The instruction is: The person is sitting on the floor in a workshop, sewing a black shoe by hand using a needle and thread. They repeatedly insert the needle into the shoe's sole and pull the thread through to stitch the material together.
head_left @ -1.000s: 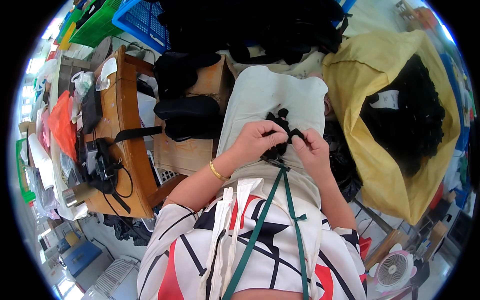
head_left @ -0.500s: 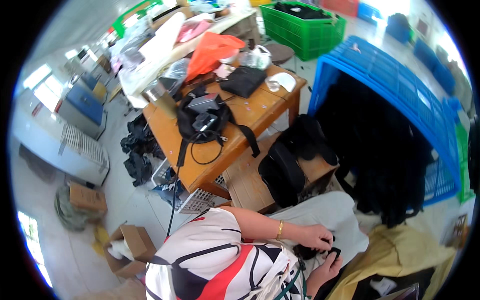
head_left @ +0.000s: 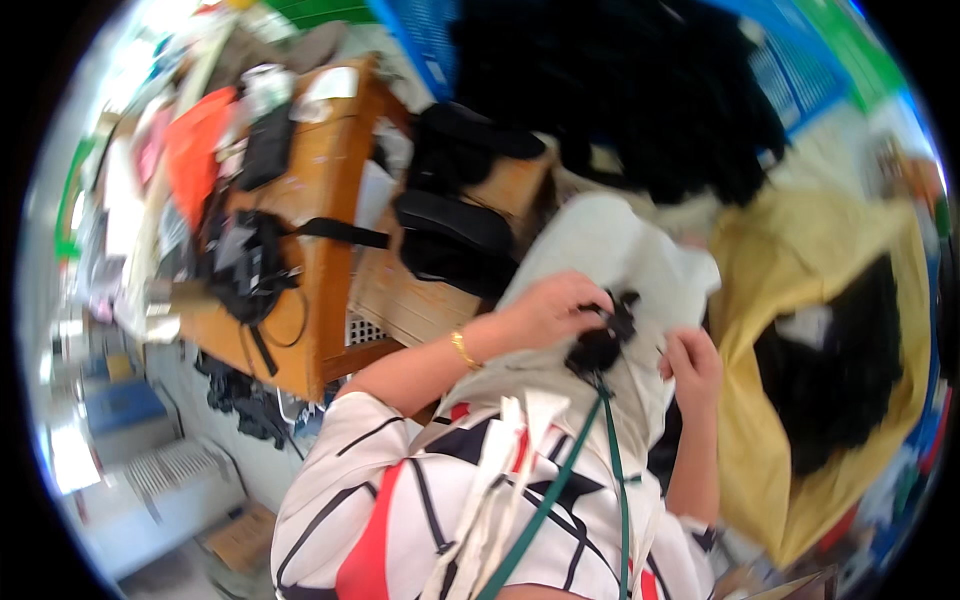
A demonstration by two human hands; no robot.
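A pale grey cloth [head_left: 570, 240] covers my lap. On it lies a small bunch of black fabric pieces [head_left: 597, 350], blurred. My left hand [head_left: 562, 308], with a gold bracelet [head_left: 463, 350] at the wrist, pinches the edge of a black fabric piece at this bunch. My right hand [head_left: 692, 362] is apart from it, to the right, with its fingers curled together. A tiny dark bit shows at those fingertips, too small to name. A dark green cord [head_left: 612, 440] runs from my neck down to the black bunch.
Right of my lap stands an open yellow sack [head_left: 745, 400] with black items inside. Ahead, a blue crate [head_left: 800, 75] spills black fabric. Black padded pieces [head_left: 455, 225] rest on a cardboard box [head_left: 385, 275]. The wooden table [head_left: 325, 200] at left holds a black bag [head_left: 245, 255].
My view has turned right and down toward my lap. Both hands were close together at a black piece; now my right hand has moved away to the right.
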